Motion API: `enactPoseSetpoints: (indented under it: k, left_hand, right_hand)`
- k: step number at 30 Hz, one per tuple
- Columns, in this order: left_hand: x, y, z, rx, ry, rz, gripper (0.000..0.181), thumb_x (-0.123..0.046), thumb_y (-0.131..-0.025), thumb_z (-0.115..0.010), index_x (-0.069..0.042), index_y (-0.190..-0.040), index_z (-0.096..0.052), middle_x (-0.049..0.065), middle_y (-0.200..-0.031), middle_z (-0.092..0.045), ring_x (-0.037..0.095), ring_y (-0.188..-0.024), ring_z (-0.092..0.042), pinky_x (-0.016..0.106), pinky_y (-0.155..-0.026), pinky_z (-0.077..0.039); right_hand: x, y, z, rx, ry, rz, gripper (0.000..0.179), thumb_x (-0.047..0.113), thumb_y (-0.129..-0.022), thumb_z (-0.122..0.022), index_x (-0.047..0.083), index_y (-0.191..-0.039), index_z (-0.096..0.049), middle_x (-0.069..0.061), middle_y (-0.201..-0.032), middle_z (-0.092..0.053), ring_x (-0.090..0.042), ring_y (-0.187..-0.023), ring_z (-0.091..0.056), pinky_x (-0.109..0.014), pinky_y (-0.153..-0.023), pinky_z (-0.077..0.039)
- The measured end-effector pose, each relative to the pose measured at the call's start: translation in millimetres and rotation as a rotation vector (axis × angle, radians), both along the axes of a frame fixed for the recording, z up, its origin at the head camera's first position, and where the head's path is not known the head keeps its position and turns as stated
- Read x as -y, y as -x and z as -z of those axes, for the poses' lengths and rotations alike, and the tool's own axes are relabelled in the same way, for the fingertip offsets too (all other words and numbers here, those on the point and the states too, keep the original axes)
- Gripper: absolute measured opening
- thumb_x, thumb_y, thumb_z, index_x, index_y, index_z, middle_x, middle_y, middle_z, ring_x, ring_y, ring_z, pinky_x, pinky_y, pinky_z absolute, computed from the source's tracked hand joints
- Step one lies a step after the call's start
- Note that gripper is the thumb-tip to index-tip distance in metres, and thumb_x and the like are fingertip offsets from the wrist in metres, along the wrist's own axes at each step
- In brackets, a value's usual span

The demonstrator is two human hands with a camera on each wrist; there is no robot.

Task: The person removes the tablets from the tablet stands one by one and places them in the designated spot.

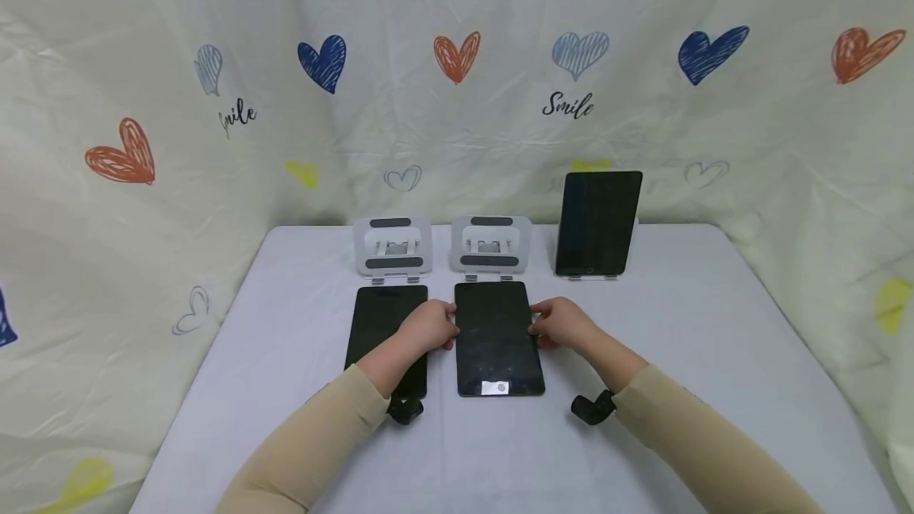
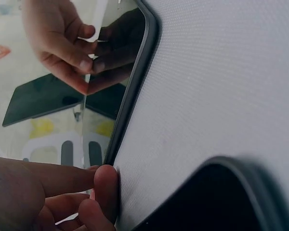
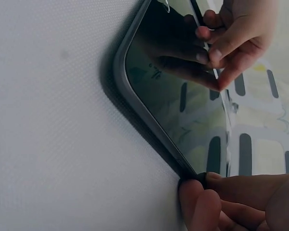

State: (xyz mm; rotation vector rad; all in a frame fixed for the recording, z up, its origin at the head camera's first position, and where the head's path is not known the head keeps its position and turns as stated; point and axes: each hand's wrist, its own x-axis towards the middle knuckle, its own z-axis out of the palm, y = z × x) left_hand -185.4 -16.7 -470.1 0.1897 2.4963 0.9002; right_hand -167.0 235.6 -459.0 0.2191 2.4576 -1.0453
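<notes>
A black tablet (image 1: 497, 351) lies screen up at the middle of the table, long side toward the person. My left hand (image 1: 430, 325) pinches its left edge between thumb and fingers. On the opposite edge, my right hand (image 1: 560, 322) pinches it the same way. In the right wrist view a dark shadow runs under the tablet's rim (image 3: 154, 134); whether it is raised I cannot tell. A second black tablet (image 1: 374, 320) lies flat beneath the left forearm, partly hidden by it. Behind the middle tablet stands a white tablet stand (image 1: 489, 261) with grey pads.
Another white stand (image 1: 394, 262) is to the left, behind the second tablet. At the back right a third tablet (image 1: 600, 224) leans upright on a mostly hidden stand. A heart-printed curtain (image 1: 500, 141) hangs behind the white table (image 1: 714, 324).
</notes>
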Motion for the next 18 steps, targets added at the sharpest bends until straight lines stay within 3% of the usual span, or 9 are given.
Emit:
enactPoseSetpoints:
  k: [8, 18]
  left_hand:
    - [1.6, -4.1, -2.0, -0.045, 0.04, 0.031, 0.051, -0.013, -0.093, -0.066, -0.003, -0.142, -0.053, 0.003, -0.059, -0.063, 0.015, -0.05, -0.056, 0.029, -0.053, -0.044]
    - [1.8, -7.7, -2.1, -0.068, 0.029, -0.003, 0.052, -0.017, -0.093, -0.067, -0.003, -0.142, -0.053, 0.002, -0.06, -0.063, 0.016, -0.052, -0.058, 0.031, -0.055, -0.044]
  right_hand:
    - [2.4, -4.3, -1.3, -0.03, -0.04, -0.03, 0.05, 0.007, -0.091, -0.068, -0.003, -0.138, -0.055, -0.008, -0.077, -0.064, -0.018, -0.06, -0.06, -0.029, -0.056, -0.05]
    - [1.0, -7.5, -2.4, -0.058, -0.039, -0.046, 0.048, 0.009, -0.091, -0.069, -0.001, -0.136, -0.056, -0.008, -0.081, -0.065, -0.019, -0.062, -0.061, -0.029, -0.056, -0.05]
